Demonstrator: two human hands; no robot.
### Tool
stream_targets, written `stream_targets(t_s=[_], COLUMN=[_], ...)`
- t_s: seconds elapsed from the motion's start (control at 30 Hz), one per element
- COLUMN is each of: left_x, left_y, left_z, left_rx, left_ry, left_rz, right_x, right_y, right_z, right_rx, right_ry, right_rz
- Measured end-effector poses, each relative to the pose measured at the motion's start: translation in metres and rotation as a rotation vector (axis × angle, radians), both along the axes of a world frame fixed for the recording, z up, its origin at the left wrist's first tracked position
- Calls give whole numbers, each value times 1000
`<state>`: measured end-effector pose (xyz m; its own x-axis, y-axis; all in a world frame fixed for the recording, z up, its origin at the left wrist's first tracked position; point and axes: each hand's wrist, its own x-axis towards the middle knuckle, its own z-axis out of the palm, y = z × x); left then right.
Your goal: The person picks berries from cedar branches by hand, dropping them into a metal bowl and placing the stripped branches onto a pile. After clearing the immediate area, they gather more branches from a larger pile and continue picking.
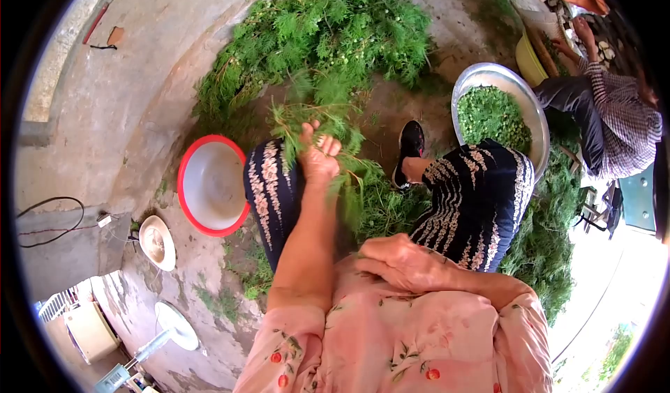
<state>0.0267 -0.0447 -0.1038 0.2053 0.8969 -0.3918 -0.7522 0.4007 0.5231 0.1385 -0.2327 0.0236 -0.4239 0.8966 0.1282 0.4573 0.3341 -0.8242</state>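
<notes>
My left hand (319, 157) reaches forward over my left knee, its fingers closed around a feathery green evergreen sprig (314, 119). Thin fronds stick out on both sides of the fist. Just beyond lies a large heap of cut evergreen branches (328, 37), with small pale cones among the leaves. My right hand (405, 262) is drawn in against my pink shirt, fingers curled; whatever they hold, if anything, is hidden. More loose evergreen greenery (384, 212) lies on the ground between my legs.
A metal basin (458, 107) holding picked green bits (494, 117) stands by my right knee. Beside my left knee is a red-rimmed white tub (213, 185). A straw hat (157, 243) and a standing fan (176, 325) are at left. Another person (624, 117) sits at far right near a yellow basin (530, 59).
</notes>
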Motion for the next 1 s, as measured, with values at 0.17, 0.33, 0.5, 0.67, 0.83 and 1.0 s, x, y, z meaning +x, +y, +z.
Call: stream_targets(t_s=[0.17,0.33,0.5,0.67,0.83,1.0], left_x=[-16,-22,-24,-22,-24,-14], left_y=[9,7,14,14,8,-5], left_z=[-2,6,-9,-12,-6,13], left_rx=[86,65,86,43,123,95], left_ry=[-588,-560,-674,-544,-578,-607], left_rz=[-237,-259,-297,-277,-396,-293], right_x=[88,240,169,44,8,6], right_y=[15,11,25,26,44,36], right_z=[23,-44,5,-9,-54,-39], right_rx=[-121,136,-64,-191,19,0], right_ry=[63,-735,-200,200,176,103], right_rz=[-893,-1213,-1136,-407,-473,-367])
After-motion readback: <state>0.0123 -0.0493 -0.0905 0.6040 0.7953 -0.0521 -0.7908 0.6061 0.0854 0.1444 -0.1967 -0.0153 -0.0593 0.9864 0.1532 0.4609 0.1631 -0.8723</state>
